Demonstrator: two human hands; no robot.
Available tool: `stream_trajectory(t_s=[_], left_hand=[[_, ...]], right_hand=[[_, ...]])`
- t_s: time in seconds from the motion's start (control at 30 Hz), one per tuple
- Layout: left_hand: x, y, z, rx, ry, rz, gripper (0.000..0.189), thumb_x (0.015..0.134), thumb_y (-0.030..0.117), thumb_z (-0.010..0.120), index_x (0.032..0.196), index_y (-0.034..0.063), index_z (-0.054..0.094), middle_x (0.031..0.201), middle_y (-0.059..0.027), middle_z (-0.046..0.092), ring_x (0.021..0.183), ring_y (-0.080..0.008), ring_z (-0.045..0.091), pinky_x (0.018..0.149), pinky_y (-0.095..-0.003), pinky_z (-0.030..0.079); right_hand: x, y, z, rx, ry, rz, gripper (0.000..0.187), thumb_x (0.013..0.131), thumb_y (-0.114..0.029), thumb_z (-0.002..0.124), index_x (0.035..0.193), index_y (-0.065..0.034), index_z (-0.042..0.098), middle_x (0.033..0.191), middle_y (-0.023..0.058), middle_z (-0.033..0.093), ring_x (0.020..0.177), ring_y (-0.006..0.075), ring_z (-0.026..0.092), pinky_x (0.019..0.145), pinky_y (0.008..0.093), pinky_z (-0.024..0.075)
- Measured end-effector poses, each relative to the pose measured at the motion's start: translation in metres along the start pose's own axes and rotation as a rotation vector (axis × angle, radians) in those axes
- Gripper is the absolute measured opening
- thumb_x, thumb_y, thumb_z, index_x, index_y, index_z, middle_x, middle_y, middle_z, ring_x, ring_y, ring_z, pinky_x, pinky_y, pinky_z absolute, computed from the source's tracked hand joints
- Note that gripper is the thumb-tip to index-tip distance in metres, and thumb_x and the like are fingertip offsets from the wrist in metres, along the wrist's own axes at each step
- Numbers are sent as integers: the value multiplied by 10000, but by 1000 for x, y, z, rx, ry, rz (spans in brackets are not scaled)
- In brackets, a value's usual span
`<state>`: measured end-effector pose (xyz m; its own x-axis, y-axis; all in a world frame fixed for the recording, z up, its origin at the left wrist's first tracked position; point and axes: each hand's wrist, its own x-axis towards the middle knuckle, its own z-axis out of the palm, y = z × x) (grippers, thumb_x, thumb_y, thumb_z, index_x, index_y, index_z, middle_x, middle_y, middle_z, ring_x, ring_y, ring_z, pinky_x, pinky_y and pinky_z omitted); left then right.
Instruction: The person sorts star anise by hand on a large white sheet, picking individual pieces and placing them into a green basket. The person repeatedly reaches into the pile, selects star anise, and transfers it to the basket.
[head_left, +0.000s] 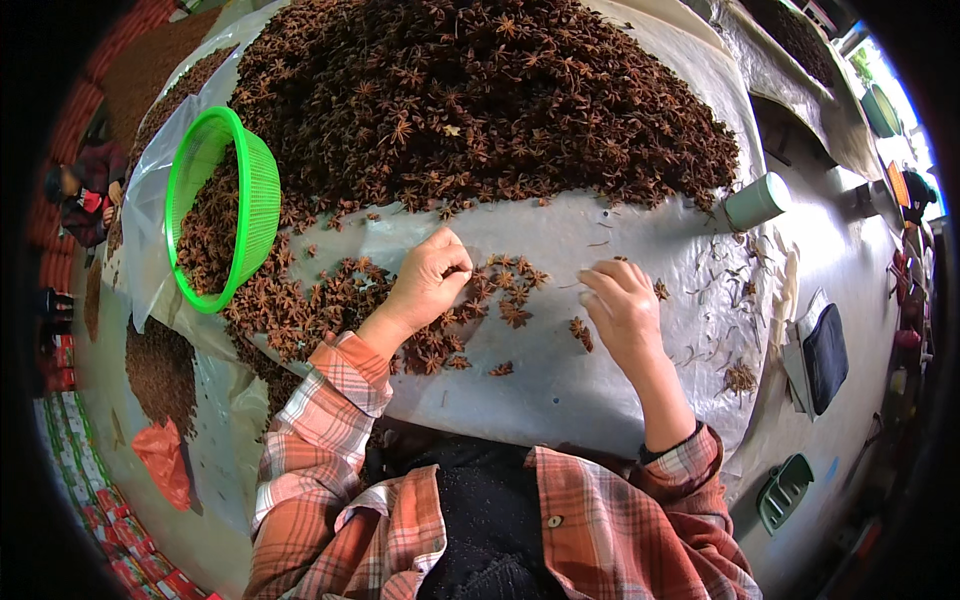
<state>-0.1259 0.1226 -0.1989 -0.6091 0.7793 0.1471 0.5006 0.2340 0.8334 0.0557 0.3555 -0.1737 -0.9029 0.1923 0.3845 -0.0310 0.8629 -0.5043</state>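
A large heap of dried star anise covers the far half of a plastic-sheeted table. My left hand is curled, thumb near forefinger, above a looser spread of star anise; whether it pinches a piece is hidden. Just right of its fingertips lie several star anise. My right hand hovers over bare sheet with its fingers bent. A thin stem shows faintly by its fingertips, too blurred to tell if gripped. Below that hand rests a single star anise piece.
At left, a tilted green plastic basket holds star anise. A pale cup lies sideways at right, near scattered stems. A green dustpan and a dark cushion are beyond the table's right edge. Another person is at far left.
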Motion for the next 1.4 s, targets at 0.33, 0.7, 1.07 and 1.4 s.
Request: stream_trajectory(t_s=[0.33,0.7,1.07,1.4], left_hand=[[9,10,4,138,68,-100,50,855,24,633,853,27,584,842,-41,552,711,-157,552,649,-297,455],[-28,35,5,-760,160,-356,47,995,61,485,1038,48,499,862,-7,499,717,-93,539,614,-250,482],[-52,46,-6,-1327,167,-387,117,950,34,571,1067,44,568,968,-51,561,754,-160,538,624,-276,478],[32,83,77,-438,-86,18,204,915,139,639,1089,38,611,923,-44,582,857,-180,566,771,-313,484]], right_hand=[[30,0,27,-580,-390,-160,212,711,-25,656,903,-57,572,883,80,603,876,246,611,787,364,460],[28,-39,38,-19,-23,-61,246,736,-87,689,981,-83,683,1018,84,624,983,252,593,857,386,457],[33,-47,66,284,-162,86,135,730,-73,664,854,-125,655,912,42,622,917,225,608,777,349,453],[-25,47,-51,-613,361,269,261,756,-110,692,1012,-82,646,1133,101,606,1069,296,563,890,434,435]])
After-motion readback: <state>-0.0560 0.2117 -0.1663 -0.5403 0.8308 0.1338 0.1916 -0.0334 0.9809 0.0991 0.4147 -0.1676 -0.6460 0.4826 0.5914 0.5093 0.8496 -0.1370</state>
